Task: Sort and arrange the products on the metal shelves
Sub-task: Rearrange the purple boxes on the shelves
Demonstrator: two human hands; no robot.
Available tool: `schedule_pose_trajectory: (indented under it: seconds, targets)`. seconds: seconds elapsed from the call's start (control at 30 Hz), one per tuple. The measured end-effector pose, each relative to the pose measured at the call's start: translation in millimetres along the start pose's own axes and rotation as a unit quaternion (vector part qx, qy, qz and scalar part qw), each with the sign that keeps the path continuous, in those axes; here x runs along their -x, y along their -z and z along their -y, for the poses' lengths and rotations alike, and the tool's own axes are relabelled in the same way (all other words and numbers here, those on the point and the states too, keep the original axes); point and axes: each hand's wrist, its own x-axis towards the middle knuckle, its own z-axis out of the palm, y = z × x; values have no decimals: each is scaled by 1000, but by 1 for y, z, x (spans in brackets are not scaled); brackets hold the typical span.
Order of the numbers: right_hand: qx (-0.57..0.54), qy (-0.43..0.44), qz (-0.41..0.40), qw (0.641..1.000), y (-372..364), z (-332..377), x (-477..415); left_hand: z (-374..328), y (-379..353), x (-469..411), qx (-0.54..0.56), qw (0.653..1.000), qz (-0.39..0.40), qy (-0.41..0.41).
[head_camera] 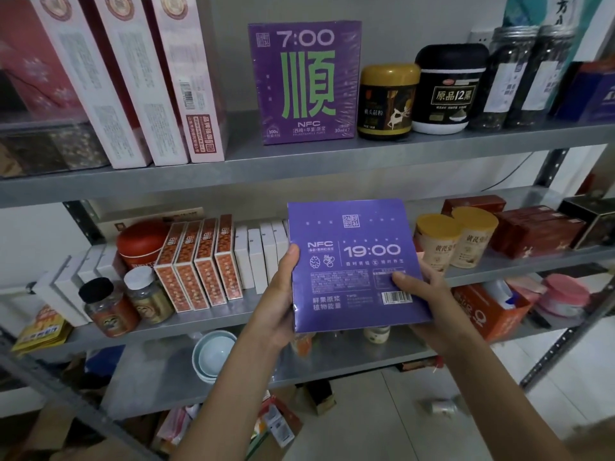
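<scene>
Gripping 19:00 box [352,261] by its side edges, left hand [281,294] and right hand [421,294], thumbs on its face. Hangs upright below shelf [233,181] front edge, under 7:00 box [304,81].

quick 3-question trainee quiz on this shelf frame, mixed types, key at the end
1. True or false: the left hand and right hand both grip the flat purple box.
2. On the upper shelf, what stands just right of the tall purple box? A) gold-lidded jar B) kettle C) stack of plates
3. Fill in: the big time printed on the flat purple box is ____.
Key: 1 true; 2 A; 3 19:00
</scene>
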Motion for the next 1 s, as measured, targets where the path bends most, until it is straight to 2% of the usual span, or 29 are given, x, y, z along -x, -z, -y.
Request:
schedule_pose_trajectory:
  seconds: [0.07, 0.1, 0.17, 0.2, 0.23, 0.3, 0.37, 0.43, 0.5, 0.6, 0.67, 0.7, 0.77, 0.8, 0.9, 1.0]
  targets:
    - [4, 33, -30, 999, -4, 0, 4, -7, -5, 1, -76, 996, -39, -37]
    - [24, 55, -49, 997, -7, 3, 7, -10, -5, -1, -156, 982, -81, -71]
    - [122, 123, -91, 981, -20, 9, 14, -12, -8, -2, -298, 926, -161, -167]
    - [185, 165, -111, 962, -28, 11, 16, -12, -13, 1, -328, 906, -168, -207]
    - [242, 207, -129, 939, -37, 12, 17, -10, -20, 4, -341, 900, -137, -233]
    - [308, 266, -151, 901, -54, 11, 17, -5, -38, 13, -330, 920, 1, -213]
    - [316, 285, -127, 896, -67, 6, 19, -3, -53, 20, -315, 928, 87, -178]
    - [266, 248, -60, 930, -76, 2, 25, -5, -56, 19, -287, 940, 78, -165]
    - [264, 214, 13, 940, -80, -4, 32, -14, -53, 21, -237, 958, 44, -154]
    - [342, 263, 64, 900, -77, -4, 33, -26, -36, 17, -195, 971, 23, -137]
    - [357, 290, 40, 887, -69, 5, 24, -32, -21, 15, -172, 975, 46, -134]
    - [355, 289, -1, 889, -65, 12, 17, -35, -16, 14, -158, 976, 61, -134]
    - [302, 231, -93, 920, -59, 27, 0, -41, -8, 11, -132, 976, 98, -143]
    - [259, 170, -106, 945, -58, 34, -9, -43, -6, 9, -129, 973, 117, -149]
    - [179, 34, -52, 982, -55, 48, -31, -56, -2, 3, -136, 963, 163, -166]
    - [152, 53, -43, 986, -62, 51, -42, -75, 2, -3, -149, 962, 159, -164]
